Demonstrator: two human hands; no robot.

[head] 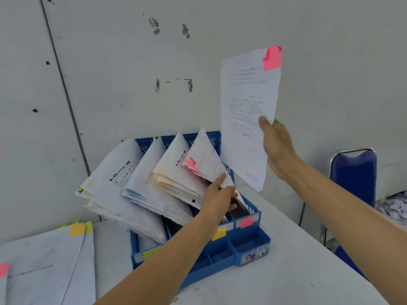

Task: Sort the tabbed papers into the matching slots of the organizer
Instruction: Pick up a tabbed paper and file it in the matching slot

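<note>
A blue organizer [251, 245] stands on the white table, its slots marked by coloured labels, with a pink label [247, 222] on the rightmost slot. Several bundles of papers lean out of the slots to the left. My right hand [278, 148] holds up a printed sheet [246, 106] with a pink tab [272, 57] at its top corner, above and right of the organizer. My left hand [217, 200] grips the pink-tabbed papers [204, 157] in the rightmost slot and pulls them leftward.
A stack of loose papers [44, 260] with yellow and pink tabs lies at the table's left front. A blue chair [352, 172] stands to the right of the table. A pale wall rises directly behind the organizer.
</note>
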